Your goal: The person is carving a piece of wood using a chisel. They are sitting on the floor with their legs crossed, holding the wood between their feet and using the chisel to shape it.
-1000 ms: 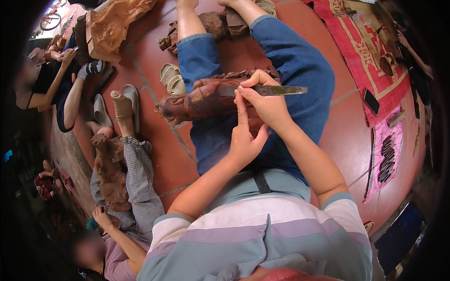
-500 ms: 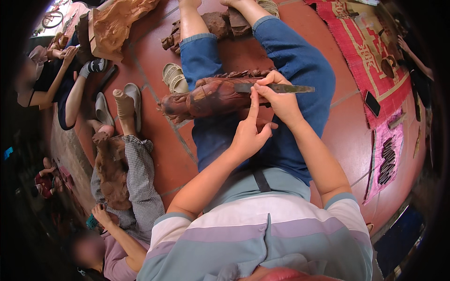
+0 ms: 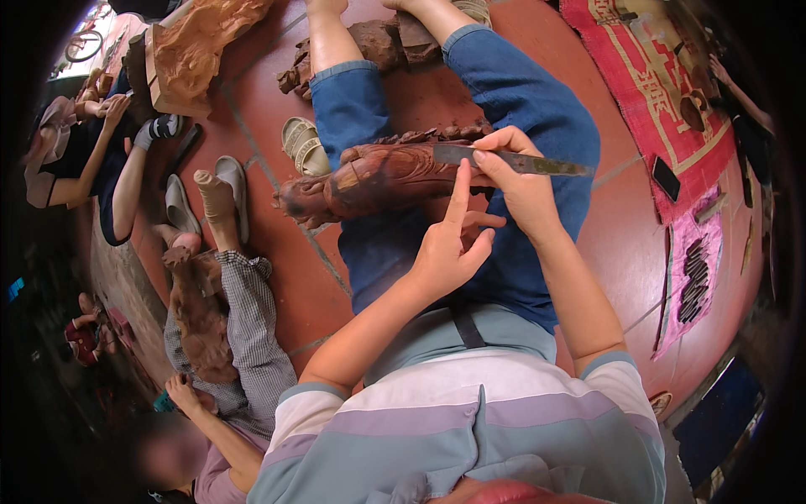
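A reddish-brown wood carving (image 3: 378, 178) with wavy grooves lies across my thighs, darker toward its left end. My right hand (image 3: 525, 186) pinches a long flat metal blade (image 3: 550, 165) between thumb and fingers. The blade's left end rests on or just above the carving's right part, and its other end sticks out to the right over my knee. Just below it, my left hand (image 3: 447, 256) points its forefinger up at the blade's lower edge. Whether that fingertip touches the blade or the wood I cannot tell. The other left fingers are loosely bent, with nothing seen in them.
Another dark carved wood piece (image 3: 369, 52) lies on the tiles between my feet. A pair of sandals (image 3: 304, 144) sits by my left leg. At left, one person has a carving (image 3: 201, 315) on the lap. A phone (image 3: 666, 179) lies by a red mat (image 3: 613, 92) and dark tools (image 3: 695, 281).
My right hand has slid the blade to the right along the carving. My left hand stays close below it, forefinger still stretched out. The whole view has shifted slightly.
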